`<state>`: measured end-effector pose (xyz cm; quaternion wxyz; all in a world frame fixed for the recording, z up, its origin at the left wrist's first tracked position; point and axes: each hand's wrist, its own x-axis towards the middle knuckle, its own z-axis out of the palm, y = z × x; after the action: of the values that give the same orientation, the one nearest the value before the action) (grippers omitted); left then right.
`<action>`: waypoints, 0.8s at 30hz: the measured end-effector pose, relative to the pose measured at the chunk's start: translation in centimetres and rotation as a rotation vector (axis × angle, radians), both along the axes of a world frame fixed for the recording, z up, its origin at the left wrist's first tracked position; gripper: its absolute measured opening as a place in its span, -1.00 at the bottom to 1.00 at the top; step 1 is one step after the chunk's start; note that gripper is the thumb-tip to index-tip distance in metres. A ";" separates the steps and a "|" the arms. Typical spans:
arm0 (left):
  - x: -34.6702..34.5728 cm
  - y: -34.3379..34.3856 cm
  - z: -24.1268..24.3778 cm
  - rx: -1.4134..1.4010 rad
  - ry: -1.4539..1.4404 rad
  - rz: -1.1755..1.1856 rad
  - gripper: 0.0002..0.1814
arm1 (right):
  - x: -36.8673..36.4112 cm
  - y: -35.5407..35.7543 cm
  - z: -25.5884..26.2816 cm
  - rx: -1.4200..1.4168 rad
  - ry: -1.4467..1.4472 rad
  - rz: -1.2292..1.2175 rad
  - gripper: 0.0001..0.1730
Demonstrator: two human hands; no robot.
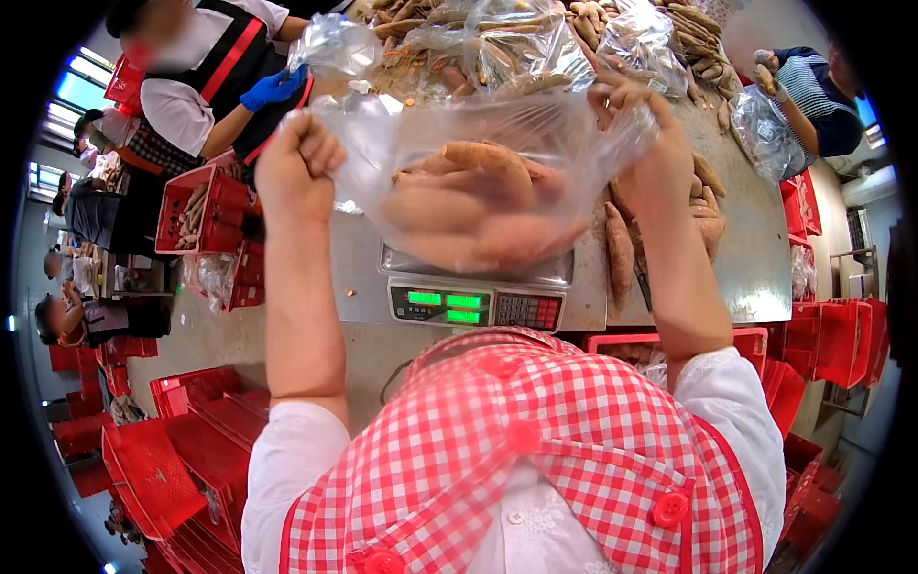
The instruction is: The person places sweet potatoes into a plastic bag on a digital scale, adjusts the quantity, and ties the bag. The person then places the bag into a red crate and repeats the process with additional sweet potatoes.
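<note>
A clear plastic bag [531,122] is stretched wide between my two hands. My left hand [305,151] grips one upper corner in a fist. My right hand [635,118] pinches the opposite corner. Several sweet potatoes [495,168] fill the bottom of the bag, the lower ones blurred by motion. The bag hangs over the steel platform of a digital scale [477,301], and whether it touches the platform is hidden. Green displays are lit on the scale's front panel. Loose sweet potatoes [618,244] lie on the metal table beside my right forearm.
Bagged and loose sweet potatoes [495,50] are heaped at the table's far side. A person with a blue glove [276,87] stands at the far left, another person [817,100] at the right. Red plastic crates [154,473] stand on the floor on both sides.
</note>
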<state>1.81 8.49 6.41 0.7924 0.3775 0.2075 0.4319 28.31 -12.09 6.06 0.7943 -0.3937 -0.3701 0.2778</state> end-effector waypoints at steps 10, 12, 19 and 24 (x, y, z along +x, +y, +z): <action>-2.6 -7.5 0.3 0.109 0.228 -0.220 -0.71 | -0.8 -7.3 -2.4 -0.108 -0.546 -0.004 -0.80; -3.2 -8.1 -0.8 0.119 0.243 -0.197 -0.72 | -0.4 -8.7 -4.1 -0.272 -0.414 -0.075 -0.82; -1.7 -7.5 -1.4 0.223 0.163 -0.161 -0.66 | 0.3 -8.0 -5.2 -0.317 -0.409 -0.166 -0.88; -0.9 -8.2 -1.9 0.391 0.267 -0.057 -0.62 | 0.6 -7.9 -5.6 -0.318 -0.640 -0.223 -0.65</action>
<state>0.86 0.27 4.49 0.6816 0.5832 0.2123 0.3876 28.94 -19.97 0.43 0.5927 -0.6168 -0.5068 0.1064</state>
